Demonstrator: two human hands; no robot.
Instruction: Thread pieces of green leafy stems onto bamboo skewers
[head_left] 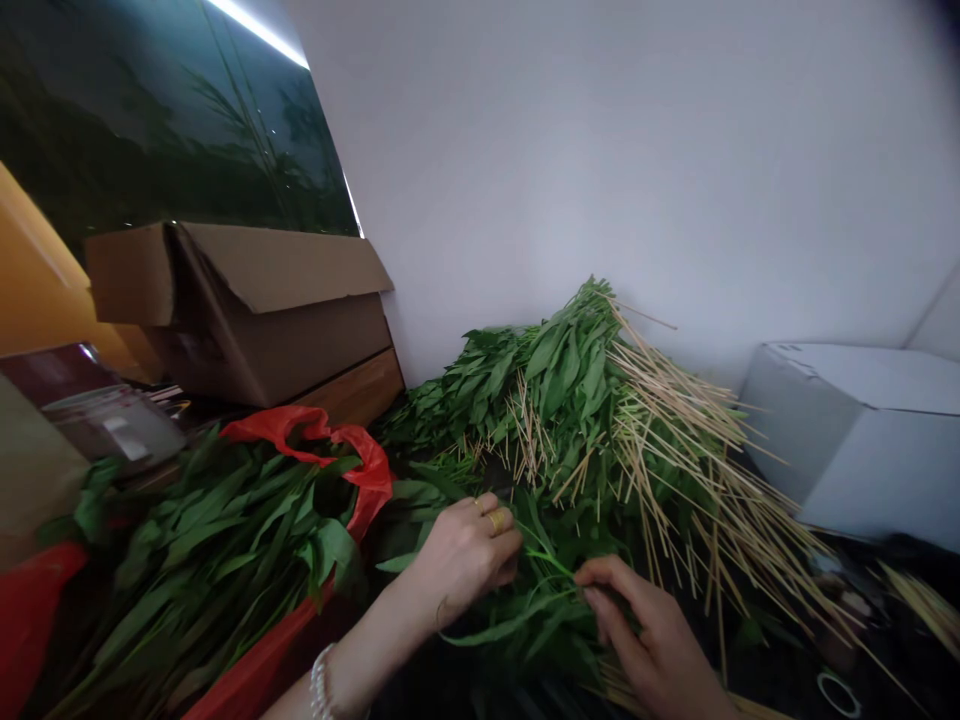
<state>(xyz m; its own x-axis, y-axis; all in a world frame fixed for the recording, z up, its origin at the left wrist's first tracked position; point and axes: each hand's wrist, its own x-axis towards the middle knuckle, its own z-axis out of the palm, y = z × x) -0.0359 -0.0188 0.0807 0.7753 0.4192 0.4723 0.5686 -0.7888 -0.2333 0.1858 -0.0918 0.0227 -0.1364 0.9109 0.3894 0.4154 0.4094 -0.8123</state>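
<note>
In the head view my left hand (476,545), with gold rings and a pearl bracelet at the wrist, is closed at one end of a green leafy stem (551,562); its fingertips are partly hidden. My right hand (649,630) pinches the same stem between thumb and forefinger, a short way to the right. Loose long green leaves (517,620) lie below and between both hands. Behind them rises a pile of leafy greens (566,365), in which many thin pale sticks (675,410) are bundled, their ends fanning out to the right.
To the left, a red plastic bag (371,475) holds more long-leaved greens (202,540). Behind it stands an open cardboard box (300,335). A white box (870,430) sits at the right, against the white wall (600,140). A roll of tape (838,693) lies at the lower right.
</note>
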